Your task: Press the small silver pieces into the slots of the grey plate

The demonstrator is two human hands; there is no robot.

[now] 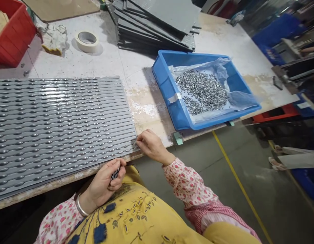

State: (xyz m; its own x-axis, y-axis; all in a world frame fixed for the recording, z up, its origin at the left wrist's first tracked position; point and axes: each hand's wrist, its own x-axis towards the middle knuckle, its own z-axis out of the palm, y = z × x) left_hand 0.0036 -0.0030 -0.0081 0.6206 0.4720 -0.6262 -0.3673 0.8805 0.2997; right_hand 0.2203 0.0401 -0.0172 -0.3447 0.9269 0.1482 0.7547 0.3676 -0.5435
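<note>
A grey grooved board (118, 112) lies along the table's near edge, with rows of small shiny spindle-shaped metal pieces (60, 130) set in its grooves. The grooves toward its right end are bare except in the nearest rows. My left hand (107, 179) is curled around a small heap of metal pieces (115, 174), just off the board's front edge. At the board's near right corner, my right hand (152, 145) has its thumb and fingers pinched together by the end of a groove. Whatever sits between those fingertips is hidden.
A blue bin (159, 74) with a plastic liner and many loose metal pieces stands right of the board. Behind are stacked grey boards (157, 27), a tape roll (87, 42), a crumpled wad (55, 39) and a red bin (16, 37). Green clips (177, 138) grip the table edge.
</note>
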